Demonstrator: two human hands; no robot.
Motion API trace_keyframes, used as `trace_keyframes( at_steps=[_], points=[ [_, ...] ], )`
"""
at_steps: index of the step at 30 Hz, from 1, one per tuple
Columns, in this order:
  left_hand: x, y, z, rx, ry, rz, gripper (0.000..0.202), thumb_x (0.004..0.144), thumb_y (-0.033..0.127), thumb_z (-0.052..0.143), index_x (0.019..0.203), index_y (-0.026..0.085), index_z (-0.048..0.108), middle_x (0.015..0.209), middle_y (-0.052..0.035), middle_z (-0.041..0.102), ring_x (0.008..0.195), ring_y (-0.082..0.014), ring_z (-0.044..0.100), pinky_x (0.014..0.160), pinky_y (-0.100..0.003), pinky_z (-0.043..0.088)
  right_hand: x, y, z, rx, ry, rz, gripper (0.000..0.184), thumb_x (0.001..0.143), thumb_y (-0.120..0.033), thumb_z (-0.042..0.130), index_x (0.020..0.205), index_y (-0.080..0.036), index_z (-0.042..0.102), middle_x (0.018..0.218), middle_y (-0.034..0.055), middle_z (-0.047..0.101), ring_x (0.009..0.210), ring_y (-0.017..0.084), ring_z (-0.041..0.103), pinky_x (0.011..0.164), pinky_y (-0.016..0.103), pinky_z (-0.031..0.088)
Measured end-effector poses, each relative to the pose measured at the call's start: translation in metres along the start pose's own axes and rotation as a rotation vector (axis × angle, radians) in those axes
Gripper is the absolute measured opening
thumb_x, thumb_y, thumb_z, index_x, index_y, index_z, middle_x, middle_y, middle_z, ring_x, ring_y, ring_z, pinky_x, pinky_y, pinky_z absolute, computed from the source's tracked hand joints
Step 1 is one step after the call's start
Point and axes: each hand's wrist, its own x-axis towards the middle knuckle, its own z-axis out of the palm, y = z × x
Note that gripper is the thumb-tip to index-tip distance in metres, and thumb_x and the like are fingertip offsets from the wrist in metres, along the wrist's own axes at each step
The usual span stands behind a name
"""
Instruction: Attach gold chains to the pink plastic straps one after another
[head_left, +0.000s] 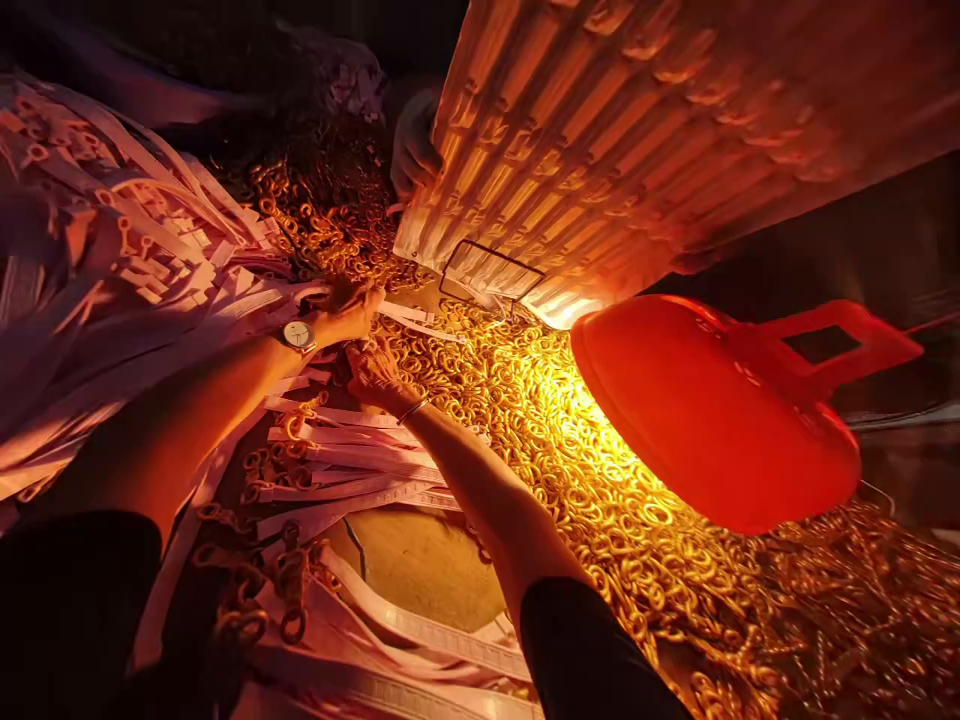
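Observation:
My left hand (346, 312), with a wristwatch (298, 336) on its wrist, is closed over the end of a white plastic strip (405, 318). My right hand (373, 372), wearing a thin bangle (412, 410), is curled against the left, and its fingers partly hide whatever they touch. A large heap of small gold rings (525, 430) lies to the right of my hands. Below them, several white strips (337, 450) carry rings along their edges.
A red plastic basket (712, 410) with a handle sits over the heap. A ribbed translucent sheet (600, 150) fills the top right, with a co-worker's hand (414, 150) at its edge. More looped strips (112, 250) are piled at the left. A tan surface (420, 565) shows below.

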Motion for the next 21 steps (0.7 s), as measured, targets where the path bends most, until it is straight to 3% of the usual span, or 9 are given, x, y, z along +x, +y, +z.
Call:
trace_keyframes(
  at_steps=[6, 11, 15, 21],
  points=[
    [-0.002, -0.004, -0.007, -0.032, 0.252, -0.198, 0.035, 0.094, 0.024, 0.047, 0.121, 0.002, 0.054, 0.127, -0.0206, 0.055, 0.112, -0.0283, 0.052, 0.094, -0.037, 0.038, 0.023, 0.027, 0.003, -0.001, 0.057, 0.069, 0.056, 0.087, -0.022, 0.046, 0.143, -0.012, 0.046, 0.139, 0.0172, 0.054, 0.132, 0.033, 0.041, 0.117, 0.062, 0.002],
    [-0.025, -0.012, 0.007, -0.054, 0.191, -0.311, 0.037, 0.096, 0.035, 0.047, 0.115, 0.004, 0.055, 0.110, -0.0161, 0.063, 0.104, -0.0272, 0.056, 0.091, -0.035, 0.039, 0.023, 0.068, 0.007, -0.009, 0.127, 0.305, 0.058, 0.089, -0.023, 0.043, 0.146, -0.014, 0.045, 0.131, 0.0183, 0.059, 0.132, 0.037, 0.040, 0.113, 0.066, 0.003],
    [-0.043, -0.017, 0.016, -0.007, 0.173, -0.432, 0.032, 0.094, 0.034, 0.050, 0.111, 0.008, 0.057, 0.098, -0.0114, 0.065, 0.089, -0.0223, 0.057, 0.081, -0.031, 0.039, -0.008, 0.111, -0.001, -0.040, 0.114, 0.513, 0.055, 0.091, -0.019, 0.041, 0.145, -0.009, 0.048, 0.138, 0.0230, 0.053, 0.135, 0.040, 0.036, 0.112, 0.066, 0.008],
    [-0.058, -0.005, 0.008, 0.090, 0.074, -0.359, 0.025, 0.082, 0.013, 0.056, 0.106, 0.007, 0.058, 0.094, -0.0115, 0.066, 0.083, -0.0212, 0.057, 0.071, -0.029, 0.035, -0.088, 0.152, -0.015, -0.141, 0.144, 0.615, 0.051, 0.090, -0.009, 0.038, 0.138, -0.002, 0.053, 0.142, 0.0265, 0.048, 0.139, 0.041, 0.029, 0.111, 0.065, 0.011]
  ],
)
